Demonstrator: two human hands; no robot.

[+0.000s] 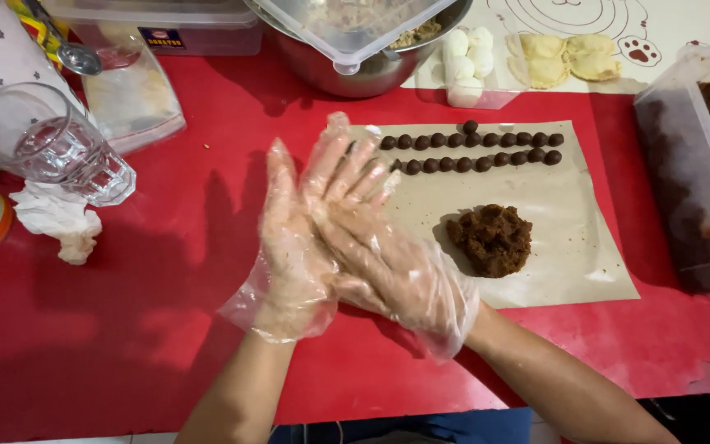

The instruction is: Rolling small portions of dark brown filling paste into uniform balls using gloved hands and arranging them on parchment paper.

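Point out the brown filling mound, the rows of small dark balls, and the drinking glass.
brown filling mound (491,238), head view, centre of the heap
rows of small dark balls (470,163), head view, a lower-row ball
drinking glass (59,148), head view, side wall

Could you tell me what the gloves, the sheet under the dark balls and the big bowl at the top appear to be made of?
Gloves on left hand and right hand: thin clear plastic film, wrinkled. Sheet: matte tan paper, probably baking parchment. Bowl: shiny grey metal, likely steel.

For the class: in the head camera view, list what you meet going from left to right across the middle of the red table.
Glass mug → crumpled tissue → left hand → right hand → brown filling mound on the paper sheet → clear plastic tub.
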